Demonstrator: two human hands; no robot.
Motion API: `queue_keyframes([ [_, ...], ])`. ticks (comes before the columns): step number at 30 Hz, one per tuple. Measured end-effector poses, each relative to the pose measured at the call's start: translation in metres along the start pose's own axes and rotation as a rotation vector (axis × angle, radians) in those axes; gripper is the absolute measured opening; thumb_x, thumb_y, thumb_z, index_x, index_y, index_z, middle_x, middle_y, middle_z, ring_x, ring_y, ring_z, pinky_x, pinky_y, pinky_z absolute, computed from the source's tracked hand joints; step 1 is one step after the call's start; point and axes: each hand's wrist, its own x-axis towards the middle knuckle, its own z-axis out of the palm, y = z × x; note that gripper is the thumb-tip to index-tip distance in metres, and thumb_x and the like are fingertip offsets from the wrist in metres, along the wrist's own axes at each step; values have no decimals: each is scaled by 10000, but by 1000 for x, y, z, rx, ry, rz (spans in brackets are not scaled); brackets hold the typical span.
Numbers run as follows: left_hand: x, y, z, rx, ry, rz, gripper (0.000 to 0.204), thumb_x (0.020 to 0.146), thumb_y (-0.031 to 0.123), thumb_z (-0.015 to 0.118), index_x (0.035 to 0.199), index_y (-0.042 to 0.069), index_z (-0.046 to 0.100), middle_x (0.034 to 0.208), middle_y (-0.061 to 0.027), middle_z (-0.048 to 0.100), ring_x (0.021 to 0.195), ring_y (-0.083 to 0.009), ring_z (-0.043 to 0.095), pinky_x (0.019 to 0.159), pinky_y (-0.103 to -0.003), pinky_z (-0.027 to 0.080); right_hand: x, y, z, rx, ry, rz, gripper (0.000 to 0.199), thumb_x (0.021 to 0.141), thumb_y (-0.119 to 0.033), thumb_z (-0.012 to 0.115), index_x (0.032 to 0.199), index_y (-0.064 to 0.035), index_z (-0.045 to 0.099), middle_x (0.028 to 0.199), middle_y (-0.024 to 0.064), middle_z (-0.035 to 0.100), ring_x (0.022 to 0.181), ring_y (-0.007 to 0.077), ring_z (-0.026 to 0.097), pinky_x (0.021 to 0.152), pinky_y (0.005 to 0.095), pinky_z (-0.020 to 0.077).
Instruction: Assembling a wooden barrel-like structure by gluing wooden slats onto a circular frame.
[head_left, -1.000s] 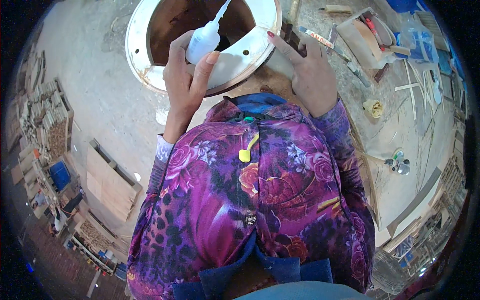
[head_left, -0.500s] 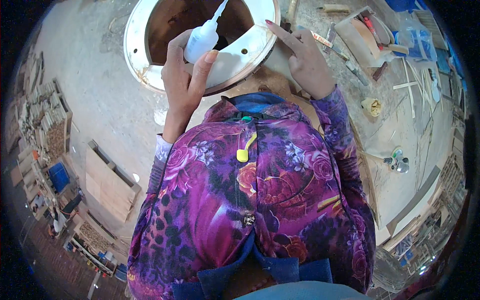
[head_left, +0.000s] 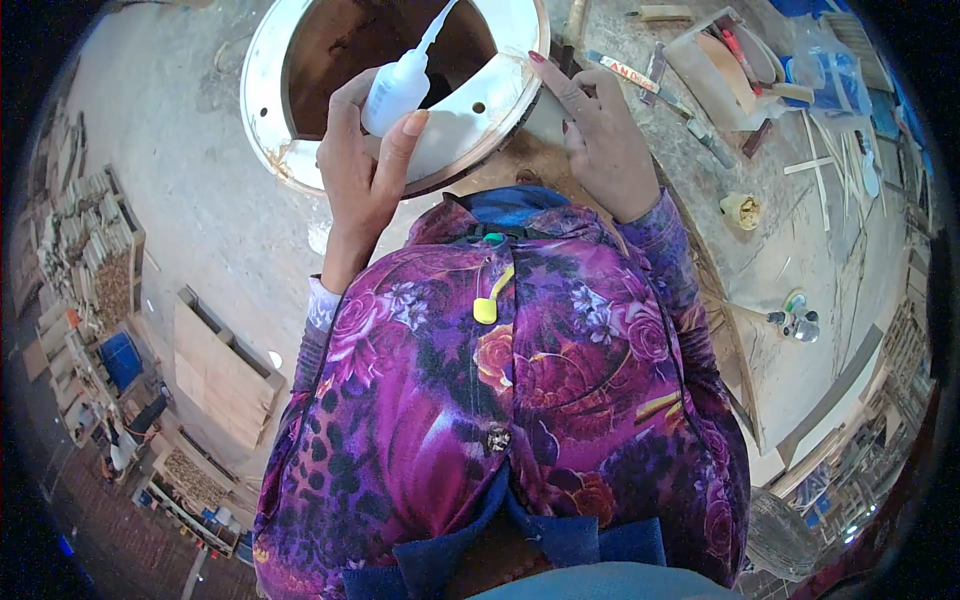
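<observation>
Left hand (head_left: pixel 365 175) fingers wrapped round the white glue bottle (head_left: pixel 397 92), nozzle aimed toward 1 o'clock over the round white wooden ring (head_left: pixel 275 60) at 12 o'clock, right hand (head_left: pixel 597 140) fingers spread flat on its rim; risk: oversqueeze could flood glue off the rim.

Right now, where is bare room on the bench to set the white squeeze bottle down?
Bare grey bench lies left of the round white-rimmed wooden ring, beside the left hand. A smaller patch sits below the small yellow fitting. Right of the right hand, sticks and tools crowd it.
</observation>
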Motion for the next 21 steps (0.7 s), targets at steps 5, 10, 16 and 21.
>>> queue_keyframes([
  [5,-1,-2,-1,59,-19,15,560,920,461,624,1249,25,501,1054,-184,654,925,-254,663,765,-347,528,1,-2,-2,-184,-79,3,690,791,41,547,1382,-313,505,1049,146,504,921,330,572,808,398,523],
  [10,-2,2,1,32,-13,-24,558,914,447,640,1252,24,500,1051,-175,649,933,-247,650,788,-345,516,4,12,-12,-176,-52,64,641,804,-4,569,1374,-294,520,1055,154,512,921,344,577,811,407,516],
  [16,-4,-4,0,-15,17,-114,486,908,314,669,1235,-15,524,1083,-167,639,973,-234,621,872,-348,475,9,101,-80,-436,330,118,263,837,-148,610,1085,-164,696,887,133,615,820,292,617,740,418,501],
  [21,3,13,-2,78,2,-58,488,930,308,641,1233,-48,500,1068,-177,647,963,-235,640,879,-336,476,12,244,-141,-656,102,439,184,820,-238,661,955,-137,735,861,123,695,827,275,676,711,407,513],
])
